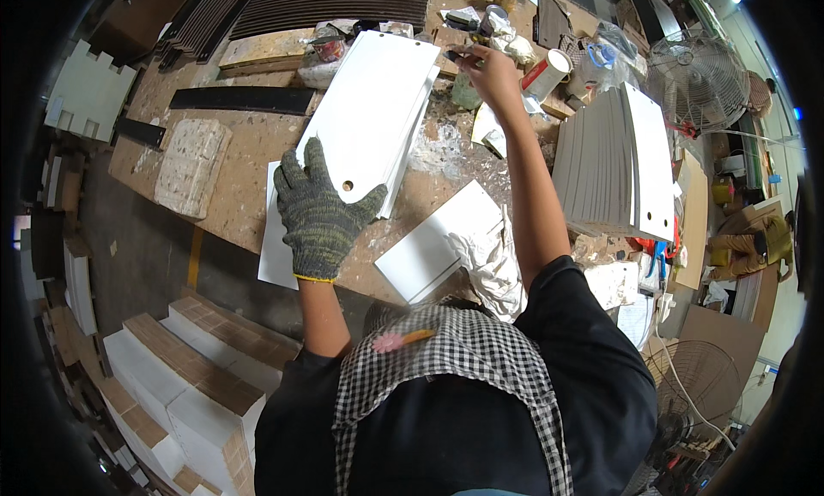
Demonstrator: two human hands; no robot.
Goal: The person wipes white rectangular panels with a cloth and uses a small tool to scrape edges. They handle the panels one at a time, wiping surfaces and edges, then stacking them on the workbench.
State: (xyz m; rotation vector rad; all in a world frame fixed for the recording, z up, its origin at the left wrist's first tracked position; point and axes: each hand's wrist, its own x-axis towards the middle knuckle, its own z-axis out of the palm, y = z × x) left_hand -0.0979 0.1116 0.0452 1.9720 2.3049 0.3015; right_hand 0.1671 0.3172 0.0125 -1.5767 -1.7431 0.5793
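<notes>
White panels all over the place here. The main stack (369, 110) lies lengthwise on our bench (245, 208), edges a bit fanned along the right side. Our left hand (330, 208), in a dark knit glove, is laid palm-down on the near end, fingers spread, with a round hole (348, 186) in the top panel showing between thumb and index finger. It's pressing flat, not wrapped around anything.

Our bare right hand (489, 74) is out past the right side of the stack's far end, fingers curled in close to a small dark thing (451, 56) — too tiny for us to tell if it's actually pinched.

Further right there's a thick second stack (609, 161), with a white-and-red tub (547, 74) near its far end. Closer to us, a loose panel (433, 238) sits partly under a crumpled white cloth (491, 264) — and over on the left, a speckled pale block (190, 166) plus a long black strip (242, 100).
</notes>
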